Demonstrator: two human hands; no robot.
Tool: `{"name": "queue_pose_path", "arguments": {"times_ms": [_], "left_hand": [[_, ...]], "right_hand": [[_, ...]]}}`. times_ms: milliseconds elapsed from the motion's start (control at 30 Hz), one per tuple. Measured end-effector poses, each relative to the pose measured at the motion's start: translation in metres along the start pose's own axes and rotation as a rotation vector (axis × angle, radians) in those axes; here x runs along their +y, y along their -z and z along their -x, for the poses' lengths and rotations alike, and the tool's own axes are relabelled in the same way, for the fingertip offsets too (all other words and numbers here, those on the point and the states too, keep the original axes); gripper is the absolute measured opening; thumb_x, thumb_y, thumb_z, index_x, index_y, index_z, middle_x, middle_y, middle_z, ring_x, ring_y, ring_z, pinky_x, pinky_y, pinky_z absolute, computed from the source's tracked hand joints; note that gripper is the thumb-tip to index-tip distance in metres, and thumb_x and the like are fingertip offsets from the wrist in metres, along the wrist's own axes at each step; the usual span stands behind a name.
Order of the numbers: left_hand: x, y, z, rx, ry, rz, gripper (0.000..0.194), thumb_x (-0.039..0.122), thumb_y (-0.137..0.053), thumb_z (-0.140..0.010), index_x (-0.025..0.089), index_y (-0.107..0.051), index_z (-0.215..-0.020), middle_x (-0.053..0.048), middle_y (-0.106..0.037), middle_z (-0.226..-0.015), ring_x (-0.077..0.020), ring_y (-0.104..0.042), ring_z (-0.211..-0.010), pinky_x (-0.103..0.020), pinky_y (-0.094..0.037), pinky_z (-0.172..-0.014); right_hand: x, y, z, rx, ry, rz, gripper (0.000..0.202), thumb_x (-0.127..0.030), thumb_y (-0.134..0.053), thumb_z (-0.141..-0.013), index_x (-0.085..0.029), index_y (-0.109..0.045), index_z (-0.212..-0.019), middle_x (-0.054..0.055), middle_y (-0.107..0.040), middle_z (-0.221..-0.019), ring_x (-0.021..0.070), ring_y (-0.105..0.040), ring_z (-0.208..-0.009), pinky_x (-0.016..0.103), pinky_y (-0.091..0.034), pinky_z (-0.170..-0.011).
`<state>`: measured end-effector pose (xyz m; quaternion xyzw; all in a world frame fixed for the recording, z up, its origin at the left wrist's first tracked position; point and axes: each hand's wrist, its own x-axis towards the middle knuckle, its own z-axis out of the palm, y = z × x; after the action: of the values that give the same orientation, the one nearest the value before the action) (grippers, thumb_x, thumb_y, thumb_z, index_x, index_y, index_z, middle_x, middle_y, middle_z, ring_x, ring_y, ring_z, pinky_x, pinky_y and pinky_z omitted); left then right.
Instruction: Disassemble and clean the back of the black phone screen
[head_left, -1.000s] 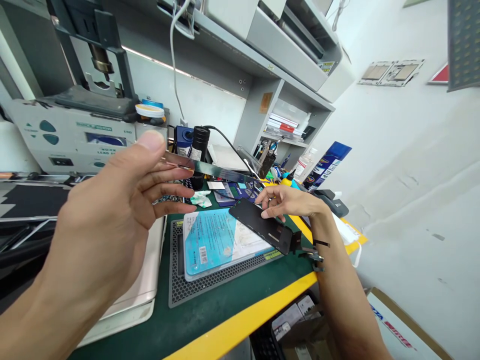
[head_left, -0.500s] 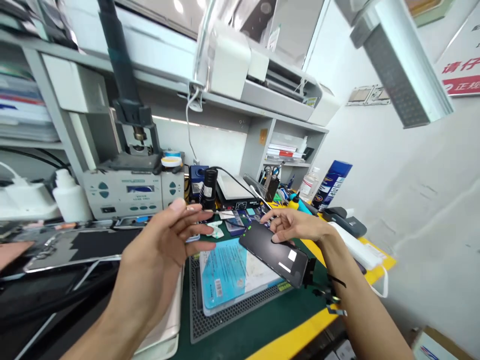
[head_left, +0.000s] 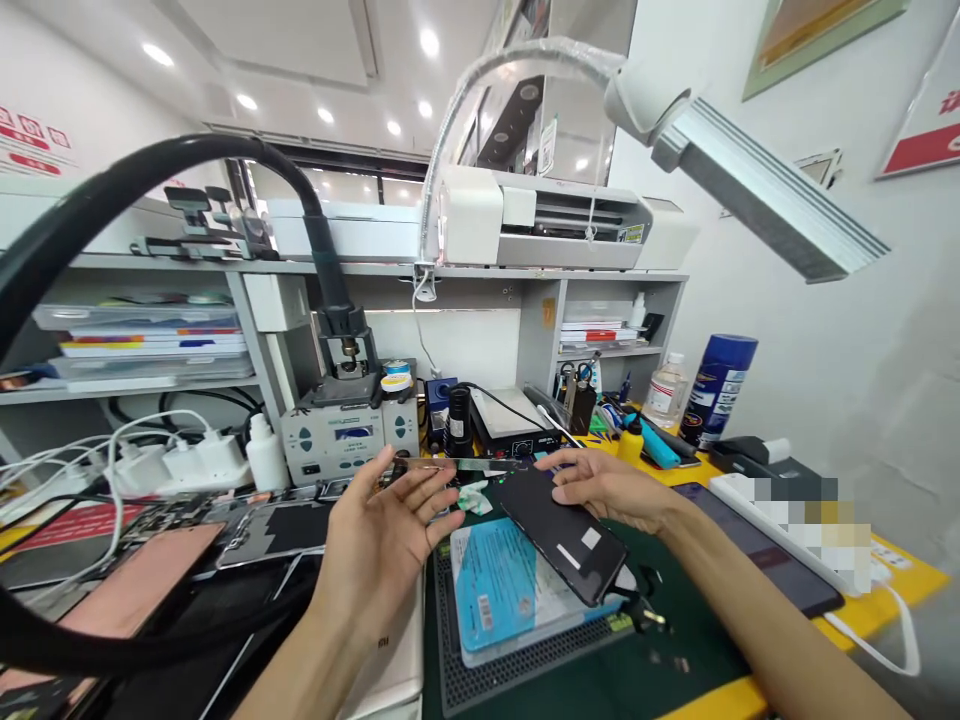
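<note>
My right hand (head_left: 600,485) grips the upper edge of a black phone screen (head_left: 551,525), thumb on the face turned to me. Two pale labels show on that face, and a dark flex cable (head_left: 637,610) trails from its lower right end. The screen is tilted above a blue-and-white packet (head_left: 491,590), which lies on a grey perforated mat (head_left: 480,690). My left hand (head_left: 397,520) is palm up with fingers apart, left of the screen. A thin strip (head_left: 480,464) shows behind its fingertips; I cannot tell whether the hand touches it.
Phone parts and a pale phone (head_left: 390,660) lie at left, near white chargers (head_left: 206,460). A rework station (head_left: 337,440) stands behind. To the right are a blue spray can (head_left: 718,390), a yellow bottle (head_left: 630,440) and a dark tablet-like slab (head_left: 757,550). A lamp (head_left: 772,185) hangs overhead.
The head view has shifted up and left, so the scene sits further right and lower. My left palm has turned more upward with its fingers spread. The right hand keeps hold of the phone screen.
</note>
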<state>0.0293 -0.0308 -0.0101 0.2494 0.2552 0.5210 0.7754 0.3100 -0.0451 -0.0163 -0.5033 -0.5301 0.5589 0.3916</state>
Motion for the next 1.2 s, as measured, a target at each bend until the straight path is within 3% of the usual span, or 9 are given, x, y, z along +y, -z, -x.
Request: {"name": "queue_pose_path", "arguments": {"times_ms": [200,433,633,867,1067,1200], "left_hand": [[0.008,0.006,-0.004,0.066,-0.062,-0.047,0.033,0.036,-0.061,-0.088,0.006,-0.069,-0.096,-0.019,-0.068,-0.101,-0.0259,-0.071,-0.084,-0.039,-0.063,-0.075],[0.013,0.004,-0.004,0.021,-0.164,-0.144,0.031,0.036,-0.058,-0.089,0.007,-0.068,-0.095,-0.017,-0.071,-0.097,-0.0268,-0.071,-0.082,-0.04,-0.062,-0.073],[0.011,0.004,-0.005,0.094,-0.111,-0.188,0.04,0.039,-0.047,-0.095,0.004,-0.068,-0.098,-0.017,-0.073,-0.084,-0.025,-0.074,-0.078,-0.035,-0.062,-0.066],[0.015,0.006,-0.008,0.121,0.068,-0.331,0.035,0.038,-0.042,-0.094,0.014,-0.068,-0.094,-0.016,-0.075,-0.078,-0.0315,-0.075,-0.069,-0.045,-0.062,-0.058],[0.001,0.006,-0.012,0.132,0.143,-0.556,0.011,0.021,-0.058,-0.08,0.014,-0.067,-0.078,-0.014,-0.074,-0.071,-0.0238,-0.07,-0.058,-0.036,-0.06,-0.059],[-0.002,0.011,-0.013,0.167,0.142,-0.83,0.014,0.028,-0.068,-0.075,0.014,-0.066,-0.07,-0.01,-0.07,-0.057,-0.0208,-0.064,-0.048,-0.028,-0.051,-0.047]], "right_hand": [[0.004,-0.005,-0.002,0.055,-0.012,-0.033,0.046,-0.018,-0.084,-0.066,-0.017,-0.065,-0.108,-0.005,-0.057,-0.068,0.0064,-0.042,-0.048,0.018,-0.026,-0.038],[0.004,-0.009,-0.003,0.1,-0.016,-0.059,0.041,-0.015,-0.081,-0.068,-0.018,-0.068,-0.107,-0.004,-0.057,-0.067,0.0088,-0.046,-0.05,0.02,-0.028,-0.039],[0.012,-0.01,-0.007,0.109,-0.014,-0.074,0.04,-0.014,-0.081,-0.068,-0.018,-0.067,-0.106,-0.004,-0.058,-0.066,0.0091,-0.047,-0.049,0.02,-0.03,-0.039],[0.012,-0.012,-0.005,0.066,0.053,-0.111,0.037,-0.02,-0.079,-0.073,-0.018,-0.066,-0.107,-0.001,-0.064,-0.077,0.0091,-0.053,-0.052,0.019,-0.035,-0.04],[0.004,-0.021,0.004,0.027,0.174,-0.168,0.029,-0.025,-0.078,-0.075,-0.019,-0.062,-0.098,-0.001,-0.066,-0.082,0.0116,-0.061,-0.063,0.02,-0.044,-0.048],[0.002,-0.025,0.008,0.008,0.253,-0.168,0.03,-0.031,-0.079,-0.077,-0.019,-0.059,-0.096,0.0,-0.065,-0.084,0.0113,-0.059,-0.062,0.021,-0.043,-0.049]]}}
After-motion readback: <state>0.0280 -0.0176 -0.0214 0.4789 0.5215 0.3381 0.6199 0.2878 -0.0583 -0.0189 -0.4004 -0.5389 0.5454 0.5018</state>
